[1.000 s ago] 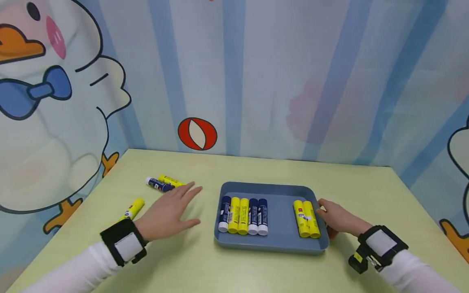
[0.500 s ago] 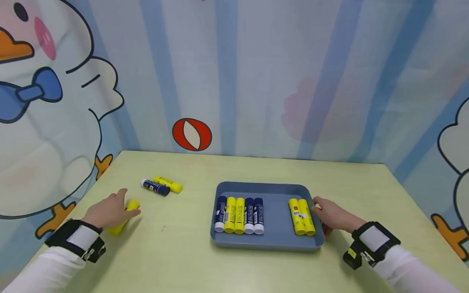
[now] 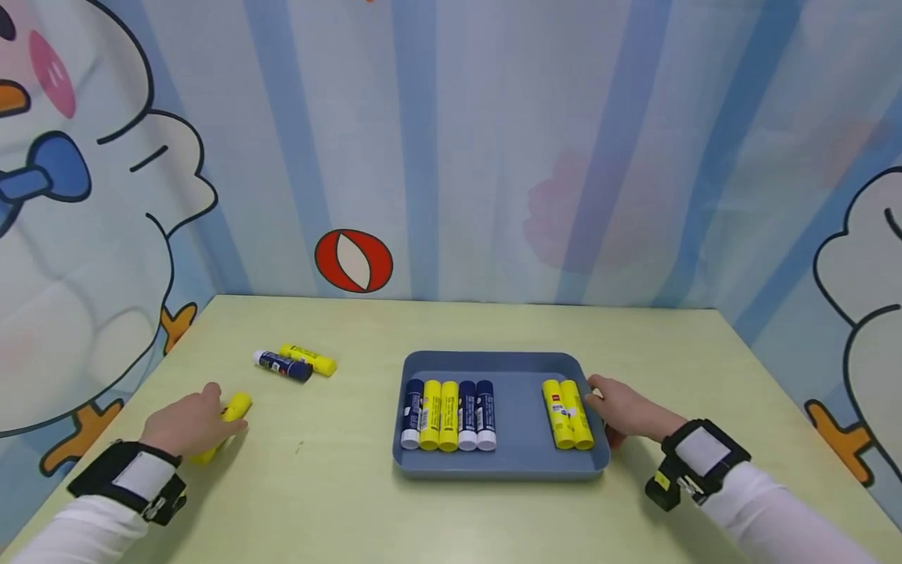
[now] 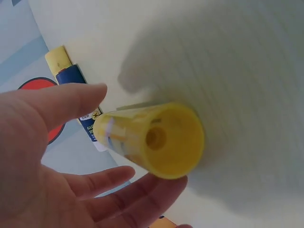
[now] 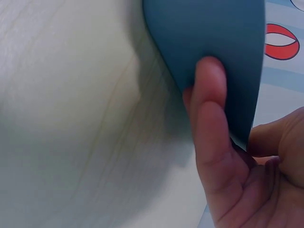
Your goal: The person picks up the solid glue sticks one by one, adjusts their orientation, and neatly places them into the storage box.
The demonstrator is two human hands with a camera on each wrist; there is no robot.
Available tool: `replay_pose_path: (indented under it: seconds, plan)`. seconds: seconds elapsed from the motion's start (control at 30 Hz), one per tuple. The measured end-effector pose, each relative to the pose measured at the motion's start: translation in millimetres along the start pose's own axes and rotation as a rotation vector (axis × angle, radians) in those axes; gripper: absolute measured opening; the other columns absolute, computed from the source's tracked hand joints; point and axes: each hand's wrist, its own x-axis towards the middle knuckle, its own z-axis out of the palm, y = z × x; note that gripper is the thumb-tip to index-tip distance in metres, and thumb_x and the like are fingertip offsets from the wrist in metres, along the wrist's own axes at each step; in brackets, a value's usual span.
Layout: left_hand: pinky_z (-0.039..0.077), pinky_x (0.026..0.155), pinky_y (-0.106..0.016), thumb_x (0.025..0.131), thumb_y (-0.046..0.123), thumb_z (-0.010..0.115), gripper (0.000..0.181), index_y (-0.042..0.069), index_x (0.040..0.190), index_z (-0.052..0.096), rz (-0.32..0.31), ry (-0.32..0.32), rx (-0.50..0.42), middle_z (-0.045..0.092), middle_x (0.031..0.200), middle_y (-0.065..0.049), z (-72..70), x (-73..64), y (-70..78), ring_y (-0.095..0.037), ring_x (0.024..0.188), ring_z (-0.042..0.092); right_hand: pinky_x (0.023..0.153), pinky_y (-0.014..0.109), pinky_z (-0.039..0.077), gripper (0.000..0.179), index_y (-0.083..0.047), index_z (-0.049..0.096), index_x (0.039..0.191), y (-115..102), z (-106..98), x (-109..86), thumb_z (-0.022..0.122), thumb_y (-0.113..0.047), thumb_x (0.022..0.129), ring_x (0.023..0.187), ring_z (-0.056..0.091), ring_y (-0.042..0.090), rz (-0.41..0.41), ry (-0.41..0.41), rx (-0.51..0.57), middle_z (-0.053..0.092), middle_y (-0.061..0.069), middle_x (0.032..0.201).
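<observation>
My left hand (image 3: 186, 423) is at a yellow glue stick (image 3: 236, 407) lying on the left of the table. In the left wrist view its fingers (image 4: 156, 194) reach along one side of the glue stick (image 4: 173, 140), fingertips right at it, while the thumb stands apart on the other side. With my right hand (image 3: 630, 410) I grip the right end of a blue-grey tray (image 3: 517, 462); the right wrist view has fingers against the outer wall of the tray (image 5: 213, 28) and the thumb at its rim. Dark blue and yellow glue sticks (image 3: 449, 415) form a row inside the tray's left part.
Two yellow glue sticks (image 3: 567, 415) lie together at the tray's right end. Behind my left hand, a dark blue glue stick (image 3: 283, 365) and a yellow one (image 3: 310, 359) lie side by side on the table (image 3: 338, 501). A printed curtain (image 3: 479, 157) hangs along the back edge.
My left hand has moved left and down from beside the loose pair to the single yellow glue stick. My right hand keeps its grip on the tray; the whole view has shifted slightly.
</observation>
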Motion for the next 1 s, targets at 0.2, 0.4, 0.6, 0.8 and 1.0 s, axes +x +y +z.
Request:
replay_pose_path:
  seconds: [0.2,0.4,0.6,0.8,1.0]
  plan:
    - [0.038,0.052,-0.03,0.091,0.025,0.06,0.035,-0.007,0.095,0.047,-0.008,0.008,-0.022,0.048,0.069,-0.009,2.3,-3.2,2.2,-0.021,0.058,0.048,0.049,0.032,0.055,0.028,0.009,0.039,0.123,0.4,-0.9,-0.2,0.043,-0.009,0.103,0.05,0.06,0.021,-0.001,-0.001,0.0,0.056,0.013,0.08]
    - [0.04,0.051,-0.031,0.091,0.018,0.057,0.026,-0.007,0.093,0.051,0.0,0.02,-0.031,0.049,0.068,-0.008,3.4,-4.1,1.6,-0.021,0.057,0.049,0.048,0.032,0.054,0.029,0.009,0.039,0.124,0.3,-0.4,-0.2,0.043,-0.01,0.103,0.049,0.06,0.021,0.004,0.003,-0.004,0.056,0.013,0.08]
    - [0.041,0.052,-0.031,0.091,0.02,0.057,0.031,-0.01,0.098,0.052,0.016,0.019,-0.063,0.05,0.07,-0.008,1.2,-5.3,-1.2,-0.02,0.058,0.049,0.048,0.032,0.054,0.029,0.009,0.039,0.124,2.0,-0.1,0.7,0.043,-0.011,0.103,0.049,0.06,0.021,0.007,0.0,-0.002,0.056,0.013,0.081]
    - [0.044,0.056,-0.032,0.094,0.022,0.057,0.043,-0.016,0.112,0.05,0.032,0.025,-0.199,0.057,0.082,-0.014,-9.2,-7.3,7.1,-0.021,0.066,0.052,0.049,0.033,0.055,0.029,0.009,0.038,0.124,0.9,0.0,-1.3,0.043,-0.01,0.103,0.05,0.06,0.022,0.003,-0.012,-0.001,0.056,0.014,0.083]
    - [0.053,0.062,-0.035,0.098,0.026,0.053,0.048,-0.014,0.123,0.044,0.111,0.002,-0.479,0.057,0.104,-0.025,-17.7,-9.7,34.0,-0.027,0.081,0.056,0.049,0.033,0.055,0.03,0.01,0.037,0.126,-2.1,-2.1,-2.4,0.042,-0.01,0.103,0.051,0.06,0.021,-0.002,-0.013,-0.01,0.057,0.015,0.085]
